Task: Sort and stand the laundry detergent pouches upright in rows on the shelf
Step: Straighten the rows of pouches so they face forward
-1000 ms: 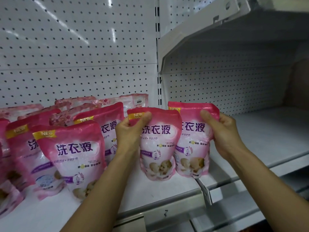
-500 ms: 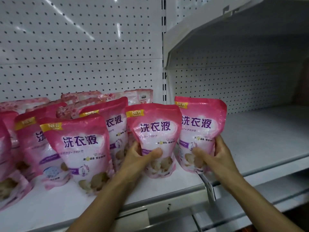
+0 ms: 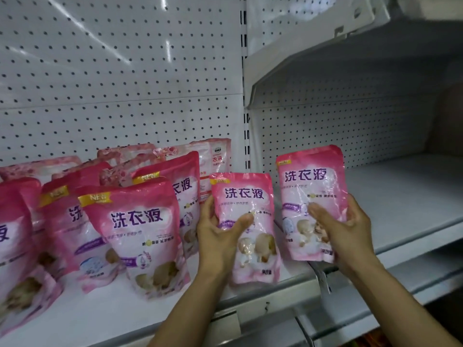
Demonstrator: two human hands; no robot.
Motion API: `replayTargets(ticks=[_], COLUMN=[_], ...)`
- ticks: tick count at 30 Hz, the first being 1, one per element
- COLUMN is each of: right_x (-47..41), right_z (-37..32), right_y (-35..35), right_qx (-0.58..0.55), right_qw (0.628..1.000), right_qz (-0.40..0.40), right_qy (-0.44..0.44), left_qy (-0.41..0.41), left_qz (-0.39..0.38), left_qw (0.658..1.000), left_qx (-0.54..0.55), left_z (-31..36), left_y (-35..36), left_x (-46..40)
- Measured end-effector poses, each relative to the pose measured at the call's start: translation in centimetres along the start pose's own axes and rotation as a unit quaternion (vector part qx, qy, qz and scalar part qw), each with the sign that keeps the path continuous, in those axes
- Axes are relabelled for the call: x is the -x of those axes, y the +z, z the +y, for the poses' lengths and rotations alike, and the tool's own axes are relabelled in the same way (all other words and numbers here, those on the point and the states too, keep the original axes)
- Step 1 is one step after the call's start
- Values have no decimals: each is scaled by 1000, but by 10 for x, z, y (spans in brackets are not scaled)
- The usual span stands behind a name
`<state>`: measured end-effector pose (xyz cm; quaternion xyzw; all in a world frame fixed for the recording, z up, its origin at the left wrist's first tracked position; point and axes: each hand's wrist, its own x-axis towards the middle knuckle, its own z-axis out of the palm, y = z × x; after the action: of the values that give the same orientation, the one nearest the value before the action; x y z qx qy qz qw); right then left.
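My left hand (image 3: 220, 236) grips a pink detergent pouch (image 3: 246, 196) by its left side, thumb across the front; the pouch stands at the shelf's front edge. My right hand (image 3: 343, 229) holds a second pink pouch (image 3: 310, 181) from its right side, lifted slightly above the joint between the two shelves. To the left, several pink pouches (image 3: 140, 221) stand upright in loose rows on the white shelf (image 3: 100, 316). Paler floral pouches (image 3: 125, 156) lean against the pegboard behind them.
The right-hand shelf (image 3: 406, 196) is bare, with a higher shelf (image 3: 325, 46) overhanging it. A white pegboard back wall (image 3: 112, 83) and an upright slotted post (image 3: 244, 96) divide the two bays. A price-tag clip (image 3: 323, 276) juts from the shelf edge.
Both hands slid from the pouch tops down to their lower sides. The two pouches have separated: the left one sits lower at the shelf front, the right one moved right and up.
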<state>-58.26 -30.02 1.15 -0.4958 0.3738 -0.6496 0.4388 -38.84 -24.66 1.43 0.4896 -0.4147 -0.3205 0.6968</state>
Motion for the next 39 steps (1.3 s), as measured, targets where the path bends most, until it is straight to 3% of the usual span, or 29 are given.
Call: replayTargets(ticks=[4, 11, 24, 39], right_x=[41, 102, 240, 384], right_z=[-17, -28, -41, -69], right_y=[-13, -25, -34, 46], right_qx=[-23, 34, 34, -37], right_qw=[1000, 999, 996, 978], right_qz=[-14, -31, -80, -185], right_qy=[15, -7, 27, 95], left_qy=[-12, -5, -49, -41], left_qz=[-18, -8, 21, 108], left_qw=[1000, 997, 996, 991], left_qx=[16, 72, 66, 64], left_z=[-3, 18, 27, 81], left_y=[-11, -32, -112, -265], left_x=[18, 59, 215, 344])
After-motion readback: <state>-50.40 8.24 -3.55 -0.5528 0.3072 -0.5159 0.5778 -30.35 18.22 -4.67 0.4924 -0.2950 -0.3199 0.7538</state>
